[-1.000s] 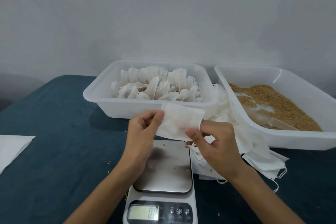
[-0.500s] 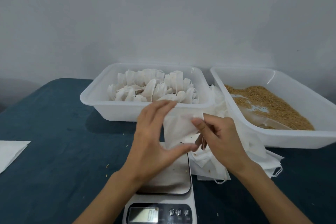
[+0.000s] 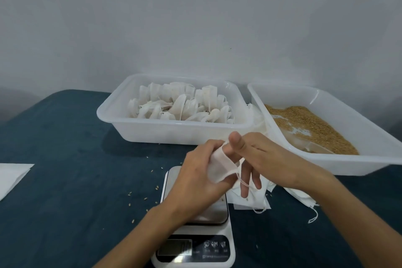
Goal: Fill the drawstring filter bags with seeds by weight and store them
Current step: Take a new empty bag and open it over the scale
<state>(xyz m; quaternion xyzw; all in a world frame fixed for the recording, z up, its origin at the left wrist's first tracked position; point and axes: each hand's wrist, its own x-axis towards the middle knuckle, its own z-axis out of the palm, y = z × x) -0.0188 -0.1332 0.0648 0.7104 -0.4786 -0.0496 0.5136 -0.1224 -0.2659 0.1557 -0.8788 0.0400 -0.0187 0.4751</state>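
My left hand [image 3: 195, 172] grips an empty white filter bag [image 3: 219, 166] above the kitchen scale [image 3: 195, 243]. My right hand [image 3: 261, 154] has its thumb up at the bag's mouth and its fingers pointing down beside it, with the drawstring looped near them. A pile of empty bags [image 3: 252, 199] lies right of the scale. The right white tub [image 3: 348, 165] holds brown seeds [image 3: 309, 124] and a clear scoop [image 3: 304, 143]. The left white tub [image 3: 174, 130] holds several filled bags [image 3: 185, 106].
The table has a dark blue cloth [image 3: 65, 180] with loose seeds scattered left of the scale. A white sheet [image 3: 10, 178] lies at the left edge. A plain grey wall stands behind the tubs.
The flat bag held between both hands has been gathered into my left hand. My right hand has moved to the bag's mouth. The view has shifted slightly downward.
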